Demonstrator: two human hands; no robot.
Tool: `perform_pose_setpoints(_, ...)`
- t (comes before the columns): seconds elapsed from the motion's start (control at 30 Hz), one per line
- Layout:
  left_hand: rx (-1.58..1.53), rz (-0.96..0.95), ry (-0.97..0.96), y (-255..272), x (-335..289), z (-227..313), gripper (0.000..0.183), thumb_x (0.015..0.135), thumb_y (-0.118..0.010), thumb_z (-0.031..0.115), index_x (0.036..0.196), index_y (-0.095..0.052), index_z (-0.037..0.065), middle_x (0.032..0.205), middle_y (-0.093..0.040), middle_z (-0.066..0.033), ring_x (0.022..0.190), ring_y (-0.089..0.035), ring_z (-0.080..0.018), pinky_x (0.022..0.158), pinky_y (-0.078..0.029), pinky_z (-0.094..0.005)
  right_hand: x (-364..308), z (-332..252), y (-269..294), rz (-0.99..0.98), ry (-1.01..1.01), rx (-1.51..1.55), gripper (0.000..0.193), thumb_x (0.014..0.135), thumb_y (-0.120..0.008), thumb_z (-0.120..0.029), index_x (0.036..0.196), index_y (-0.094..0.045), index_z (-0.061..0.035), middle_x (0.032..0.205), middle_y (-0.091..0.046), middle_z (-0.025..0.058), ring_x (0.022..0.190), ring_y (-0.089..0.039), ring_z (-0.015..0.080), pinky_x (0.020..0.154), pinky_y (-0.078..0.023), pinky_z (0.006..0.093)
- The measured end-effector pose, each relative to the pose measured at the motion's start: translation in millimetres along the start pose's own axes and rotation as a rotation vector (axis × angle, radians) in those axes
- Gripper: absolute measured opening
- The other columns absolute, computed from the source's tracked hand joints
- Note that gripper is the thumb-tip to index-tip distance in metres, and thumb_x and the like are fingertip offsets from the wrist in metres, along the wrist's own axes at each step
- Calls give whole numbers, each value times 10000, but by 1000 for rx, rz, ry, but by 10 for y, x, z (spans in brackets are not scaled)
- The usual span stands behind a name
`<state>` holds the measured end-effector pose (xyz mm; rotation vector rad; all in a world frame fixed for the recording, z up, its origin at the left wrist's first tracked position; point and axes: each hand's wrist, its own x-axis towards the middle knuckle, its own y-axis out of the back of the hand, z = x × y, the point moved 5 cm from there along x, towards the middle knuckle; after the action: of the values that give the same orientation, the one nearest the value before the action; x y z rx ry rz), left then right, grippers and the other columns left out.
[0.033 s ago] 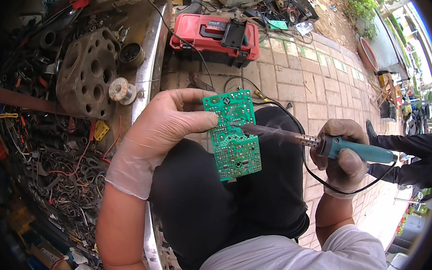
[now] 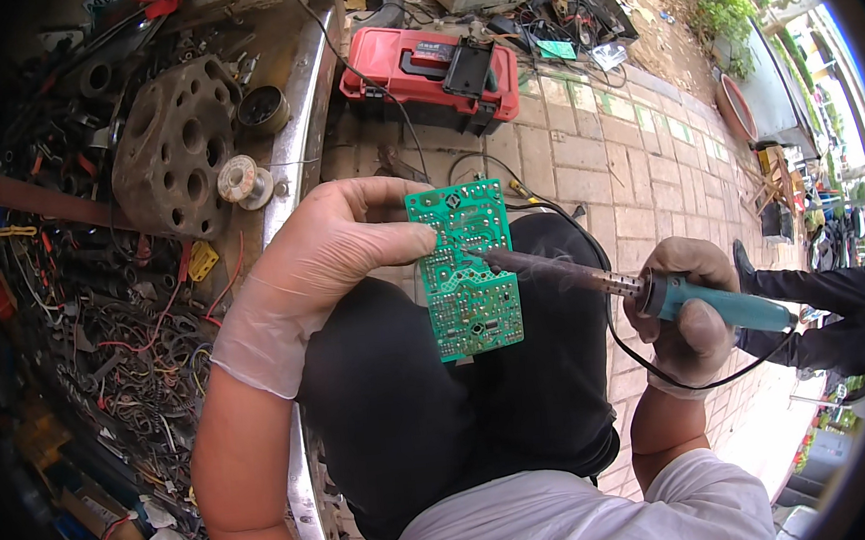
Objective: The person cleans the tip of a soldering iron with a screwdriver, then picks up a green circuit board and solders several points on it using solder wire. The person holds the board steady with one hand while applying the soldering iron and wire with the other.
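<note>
Two gloved hands work over the person's lap. The left hand (image 2: 326,252) is clamped on a green board (image 2: 465,273), thumb on its face and fingers behind its left edge, holding it upright above the dark trousers (image 2: 432,410). The right hand (image 2: 687,317) is closed around the teal handle of a soldering iron (image 2: 645,290), whose tip touches the board just above its middle. The iron's black cord (image 2: 660,369) loops beneath that hand. Left of the lap, a cluttered tray (image 2: 296,109) holds a solder spool (image 2: 243,180) beside a holed metal block (image 2: 168,148), among tangled wires (image 2: 147,340). A red toolbox (image 2: 419,75) sits on the paving (image 2: 636,170) beyond the knees.
</note>
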<state>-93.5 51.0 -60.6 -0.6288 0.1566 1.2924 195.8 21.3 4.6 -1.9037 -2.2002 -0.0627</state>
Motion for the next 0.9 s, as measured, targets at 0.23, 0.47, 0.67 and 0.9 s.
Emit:
perform_pose_setpoints(0.23, -11, 43, -30, 10, 7, 5, 400, 805, -746, 20, 1182, -633, -48, 1042, -699, -92, 887, -679, -139, 830, -555, -270, 20, 37, -18, 10, 3, 118, 526, 895, -692, -317, 1213, -574, 85, 927, -602, 202, 505, -544, 161, 413, -419, 242)
perform_pose_setpoints(0.47, 22, 62, -87, 29, -12, 25, 385, 800, -761, 40, 1158, -648, -47, 1038, -700, -77, 895, -668, -121, 843, -535, -256, -138, 3, -116, 100, 89, -72, 514, 825, -767, -353, 1065, -626, 79, 765, -624, 179, 479, -555, 168, 419, -450, 243)
perform_pose_setpoints(0.67, 16, 47, -64, 16, 14, 9, 397, 802, -767, 25, 1172, -641, -47, 1043, -709, -90, 891, -685, -132, 837, -548, -266, -241, 32, -140, 151, 42, -159, 554, 758, -827, -418, 997, -670, 56, 807, -652, 167, 579, -620, 176, 456, -482, 245)
perform_pose_setpoints(0.9, 26, 56, -53, 19, 13, 3, 390, 800, -769, 19, 1164, -647, -43, 1036, -711, -82, 886, -686, -134, 838, -548, -267, -202, 19, -218, 63, 51, -213, 518, 831, -773, -427, 1013, -705, 54, 771, -684, 141, 609, -604, 151, 543, -467, 254)
